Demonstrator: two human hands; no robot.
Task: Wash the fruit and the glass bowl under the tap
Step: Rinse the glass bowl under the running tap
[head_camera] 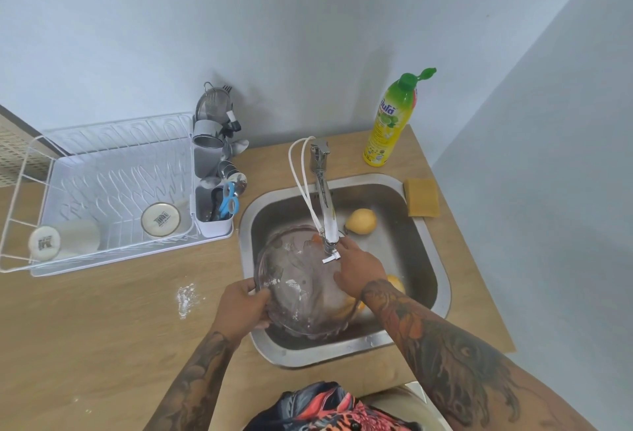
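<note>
Glass bowl (301, 280) tilted in sink (424, 242) under tap (325, 204). Left hand (239, 307) gripping near rim; right hand (359, 269) flat, fingers spread inside. Lemon (361, 221) behind.

We look down from a single wide-angle camera worn on the head, standing at the counter (102, 328) and facing the pale wall behind it. The sink (346, 355) sits just below centre, close beneath us, with the tap (325, 204) reaching toward the lens. Both forearms enter from the bottom edge, so the left hand (239, 307) and right hand (359, 269) fall near mid-frame. The wide lens bends the counter's edges and takes in the rack (102, 191) at far left and the bottle (394, 119) at upper right. There is no second view to share the scene.
</note>
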